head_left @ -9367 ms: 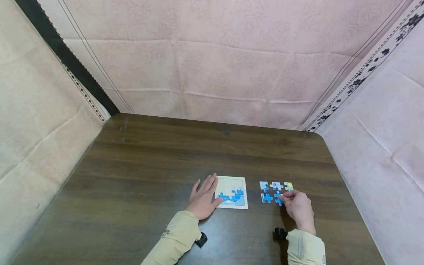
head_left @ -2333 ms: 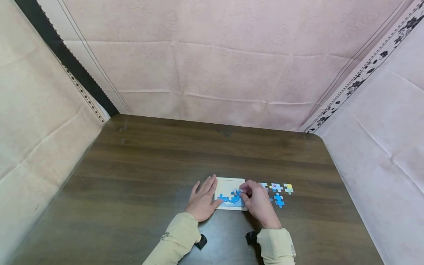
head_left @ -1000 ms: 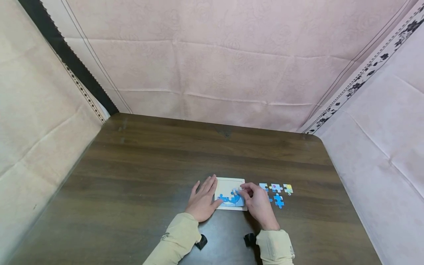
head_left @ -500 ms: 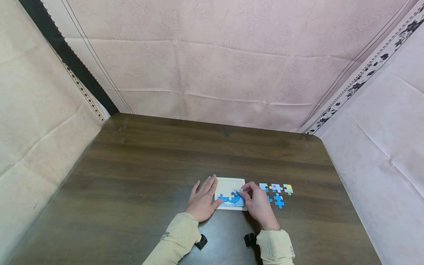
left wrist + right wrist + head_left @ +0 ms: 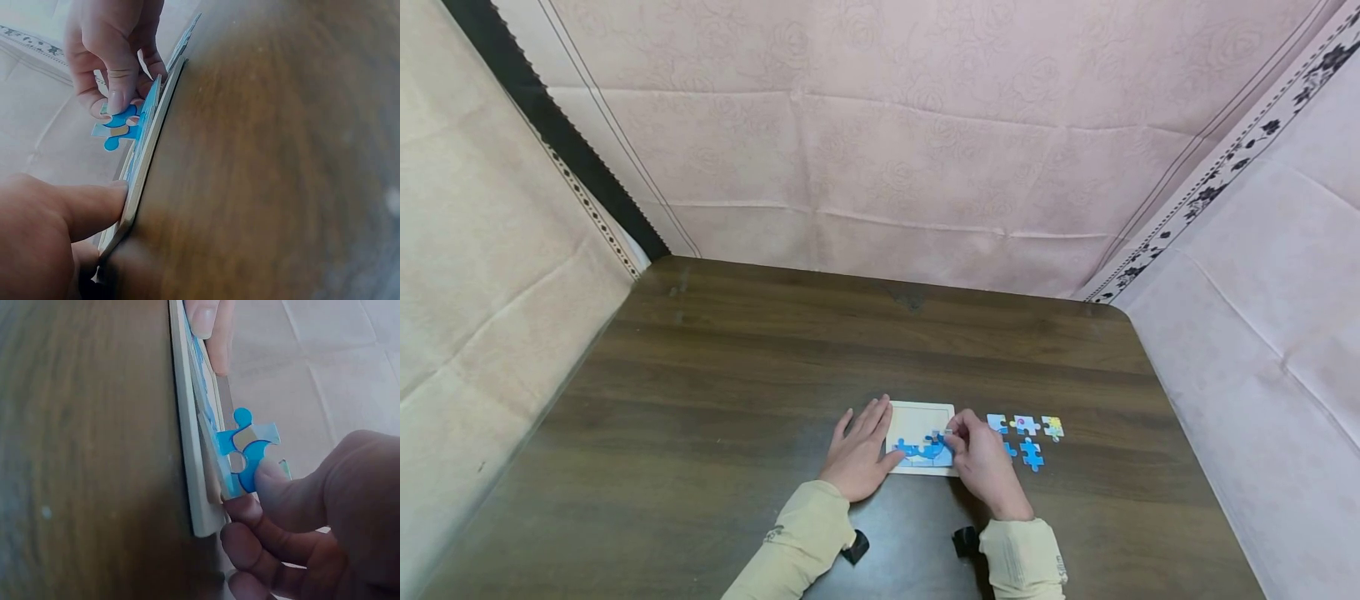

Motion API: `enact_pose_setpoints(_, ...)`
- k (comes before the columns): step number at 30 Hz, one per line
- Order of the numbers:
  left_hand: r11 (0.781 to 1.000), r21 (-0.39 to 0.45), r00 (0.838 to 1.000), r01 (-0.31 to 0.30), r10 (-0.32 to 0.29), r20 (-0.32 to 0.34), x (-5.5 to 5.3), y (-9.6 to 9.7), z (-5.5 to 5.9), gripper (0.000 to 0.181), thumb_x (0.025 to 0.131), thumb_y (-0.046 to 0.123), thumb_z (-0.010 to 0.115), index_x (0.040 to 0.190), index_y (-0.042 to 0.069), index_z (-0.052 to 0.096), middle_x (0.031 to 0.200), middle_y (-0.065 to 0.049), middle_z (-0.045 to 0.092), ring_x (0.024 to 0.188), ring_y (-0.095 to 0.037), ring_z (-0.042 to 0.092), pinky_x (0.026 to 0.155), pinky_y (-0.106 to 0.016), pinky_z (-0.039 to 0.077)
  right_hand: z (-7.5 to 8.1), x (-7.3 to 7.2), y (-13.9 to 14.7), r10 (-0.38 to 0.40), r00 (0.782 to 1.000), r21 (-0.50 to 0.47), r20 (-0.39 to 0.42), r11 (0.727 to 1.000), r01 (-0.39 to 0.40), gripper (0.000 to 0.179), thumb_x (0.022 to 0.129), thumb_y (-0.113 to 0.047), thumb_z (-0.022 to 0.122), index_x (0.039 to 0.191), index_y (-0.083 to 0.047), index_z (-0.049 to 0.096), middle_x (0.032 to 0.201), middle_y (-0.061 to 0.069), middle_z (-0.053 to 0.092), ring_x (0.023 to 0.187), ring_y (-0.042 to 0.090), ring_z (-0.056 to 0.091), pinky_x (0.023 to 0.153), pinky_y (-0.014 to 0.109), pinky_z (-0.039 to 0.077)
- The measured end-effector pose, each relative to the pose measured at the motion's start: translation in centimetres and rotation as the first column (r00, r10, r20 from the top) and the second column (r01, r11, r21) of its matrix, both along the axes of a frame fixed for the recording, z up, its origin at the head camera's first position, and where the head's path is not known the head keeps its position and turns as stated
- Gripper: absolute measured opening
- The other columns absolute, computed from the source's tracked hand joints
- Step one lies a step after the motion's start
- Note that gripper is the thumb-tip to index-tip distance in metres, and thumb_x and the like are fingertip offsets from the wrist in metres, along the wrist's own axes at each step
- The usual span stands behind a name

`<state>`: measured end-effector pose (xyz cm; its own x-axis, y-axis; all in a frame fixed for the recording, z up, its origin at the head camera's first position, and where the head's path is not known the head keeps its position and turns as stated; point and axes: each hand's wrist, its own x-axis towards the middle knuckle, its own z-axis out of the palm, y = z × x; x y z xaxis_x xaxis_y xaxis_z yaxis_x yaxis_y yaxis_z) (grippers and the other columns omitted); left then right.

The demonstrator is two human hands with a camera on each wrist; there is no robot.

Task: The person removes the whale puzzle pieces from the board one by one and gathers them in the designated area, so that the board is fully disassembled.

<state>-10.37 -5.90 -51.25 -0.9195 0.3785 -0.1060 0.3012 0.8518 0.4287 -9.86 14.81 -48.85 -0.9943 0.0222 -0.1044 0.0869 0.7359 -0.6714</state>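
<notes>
Right hand (image 5: 988, 471): you have the puzzle piece (image 5: 255, 457) pinched, thumb on its printed face, a fingertip behind. It's at the right side of the puzzle tray (image 5: 917, 415), tilted up clear of lying flat. Left hand (image 5: 861, 454): fingers straight along the tray's left side, thumb down near its lower corner, gripping nothing.

Risks, as I judge them. Press with the piece at this tilt and a knob could catch on its neighbour, leaving it propped. Forcing it could lift pieces already laid; one pale edge by the right rim seems to sit proud, though your fingers hide part of it. Ease your left hand's pressure and the tray might skid on the smooth bench (image 5: 737, 358). Your pinch takes in only one end, so the piece could twist or drop. Swing the right wrist wide and you may scatter the loose pieces (image 5: 1032, 454) just beside it.

Look of the piece: thin, bright blue, with a tan band, a dark curved outline and a paler corner. One rounded knob sticks out; a round notch is cut in the side. Your thumb covers the rest.
</notes>
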Motion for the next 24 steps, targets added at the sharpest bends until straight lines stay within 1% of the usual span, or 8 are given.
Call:
enact_pose_setpoints(5, 1.000, 0.002, 1.000, 0.002, -0.002, -0.004, 0.02, 0.02, 0.02, 0.076, 0.097, 0.051, 0.050, 0.155, 0.010, 0.022, 0.163, -0.002, 0.013, 0.149, -0.021, 0.011, 0.117, -0.050, 0.004, 0.17, -0.02, -0.06, 0.009, 1.000, 0.048, -0.016, 0.999, -0.008, 0.011, 0.093, -0.007, 0.066, 0.095, -0.015, 0.058, 0.084, -0.001, 0.058, 0.077, 0.019, 0.054, 0.072, 0.033, 0.049)
enact_pose_setpoints(10, 1.000, 0.006, 1.000, 0.004, -0.004, -0.003, 0.01, -0.01, -0.04, 0.076, 0.097, 0.051, 0.050, 0.155, 0.010, 0.022, 0.163, -0.002, 0.012, 0.149, -0.021, 0.011, 0.117, -0.050, 0.004, 0.12, 0.06, -0.03, 0.028, 0.999, 0.088, -0.023, 0.996, -0.026, 0.015, 0.090, -0.008, 0.070, 0.097, -0.014, 0.058, 0.084, -0.001, 0.057, 0.079, 0.019, 0.051, 0.073, 0.034, 0.049)
enact_pose_setpoints(15, 1.000, 0.004, 1.000, 0.002, -0.002, 0.002, 0.00, -0.10, -0.04, 0.077, 0.097, 0.051, 0.050, 0.155, 0.009, 0.022, 0.163, -0.003, 0.013, 0.149, -0.022, 0.011, 0.117, -0.051, 0.005, -0.15, 0.17, -0.09, 0.065, 0.998, 0.103, -0.025, 0.993, -0.063, 0.019, 0.085, -0.009, 0.075, 0.100, -0.012, 0.065, 0.085, -0.001, 0.055, 0.081, 0.019, 0.048, 0.072, 0.032, 0.049)
enact_pose_setpoints(18, 1.000, -0.001, 1.000, 0.002, -0.002, 0.000, -0.02, -0.12, -0.07, 0.077, 0.097, 0.052, 0.050, 0.155, 0.010, 0.022, 0.163, -0.003, 0.013, 0.148, -0.022, 0.012, 0.117, -0.051, 0.005, -0.24, 0.14, -0.16, 0.086, 0.996, 0.112, -0.012, 0.990, -0.084, 0.018, 0.085, -0.011, 0.076, 0.102, -0.012, 0.070, 0.087, -0.001, 0.056, 0.083, 0.019, 0.047, 0.071, 0.030, 0.048)
enact_pose_setpoints(22, 1.000, -0.012, 1.000, 0.002, -0.002, -0.005, -0.05, -0.06, -0.12, 0.077, 0.097, 0.052, 0.049, 0.155, 0.010, 0.022, 0.163, -0.003, 0.013, 0.148, -0.022, 0.011, 0.117, -0.051, 0.005, -0.34, 0.08, -0.14, 0.094, 0.996, 0.104, -0.006, 0.990, -0.092, 0.018, 0.085, -0.011, 0.076, 0.102, -0.011, 0.072, 0.089, -0.001, 0.057, 0.083, 0.018, 0.047, 0.071, 0.030, 0.048)
enact_pose_setpoints(24, 1.000, -0.016, 1.000, 0.002, -0.002, -0.006, -0.03, -0.03, -0.13, 0.077, 0.097, 0.052, 0.050, 0.155, 0.010, 0.022, 0.163, -0.003, 0.013, 0.148, -0.022, 0.012, 0.117, -0.051, 0.005, -0.35, 0.10, -0.06, 0.079, 0.997, 0.067, -0.005, 0.995, -0.079, 0.019, 0.085, -0.011, 0.076, 0.103, -0.011, 0.070, 0.087, -0.001, 0.057, 0.081, 0.018, 0.048, 0.071, 0.030, 0.049)
